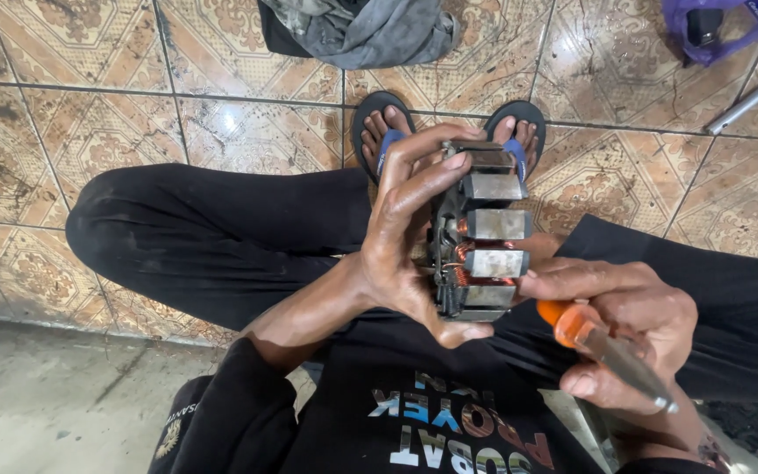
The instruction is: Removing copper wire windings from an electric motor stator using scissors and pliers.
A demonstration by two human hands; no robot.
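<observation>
Left hand [401, 237] is gripping an upright round metal copper-wound stator [480, 233]; right hand [629, 329], just beside it, is clenching an orange-handled screwdriver [603, 347].

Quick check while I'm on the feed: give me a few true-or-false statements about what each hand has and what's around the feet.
1. The left hand grips a round stator core with copper windings between metal poles. True.
2. The right hand is empty. False: it holds an orange-handled tool.
3. The stator core rests on the tiled floor. False: it is held up above the lap.
4. The person wears flip-flops. True.
5. A grey cloth bundle lies on the floor beyond the feet. True.
</observation>
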